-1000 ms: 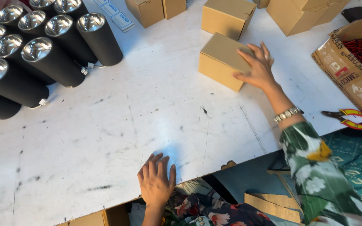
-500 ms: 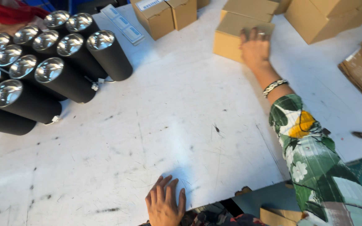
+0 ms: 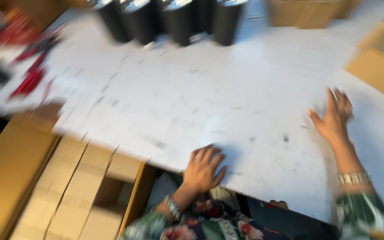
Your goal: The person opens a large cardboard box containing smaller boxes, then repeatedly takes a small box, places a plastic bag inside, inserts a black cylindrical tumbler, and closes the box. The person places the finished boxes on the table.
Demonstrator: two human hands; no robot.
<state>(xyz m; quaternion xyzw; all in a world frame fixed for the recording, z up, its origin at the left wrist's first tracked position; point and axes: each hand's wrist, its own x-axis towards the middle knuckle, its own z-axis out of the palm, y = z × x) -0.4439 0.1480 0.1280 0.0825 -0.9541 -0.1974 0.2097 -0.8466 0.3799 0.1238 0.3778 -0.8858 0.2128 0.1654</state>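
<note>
tabletop (image 3: 192, 102) | far edge: row of cylinders (image 3: 174, 18) | right edge: cardboard box (image 3: 378, 62) | near edge: left hand (image 3: 203, 169) flat on it | right hand (image 3: 334, 118) right of it, on tabletop | open carton (image 3: 81, 195) below near-left corner

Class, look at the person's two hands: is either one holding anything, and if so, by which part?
Nothing is held. The left hand lies flat, fingers spread, on the white table near its front edge. The right hand is open over the bare tabletop, apart from the cardboard box.
</note>
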